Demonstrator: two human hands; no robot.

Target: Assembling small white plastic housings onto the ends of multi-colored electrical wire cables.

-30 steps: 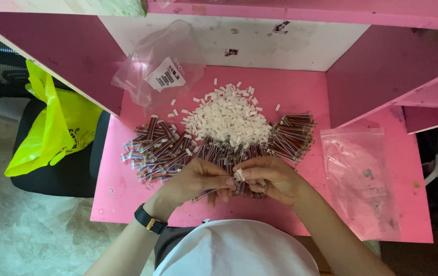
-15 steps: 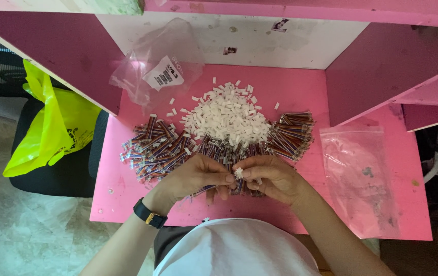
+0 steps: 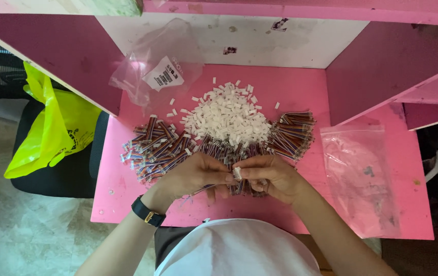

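Note:
My left hand and my right hand meet over the near middle of the pink table. Between their fingertips they pinch a small white plastic connector; thin coloured wires trail from under the left hand. Just beyond the hands lies a row of striped wire bundles, stretching left and right. Behind those sits a heap of small white connectors. A black wristwatch is on my left wrist.
A crumpled clear bag with a white label lies at the back left. A flat clear bag rests on the right side. Pink partition walls flank the table. A yellow plastic bag hangs on a black chair at the left.
Both hands stay together at the same spot, with only small finger shifts around the white connector. The piles have not moved.

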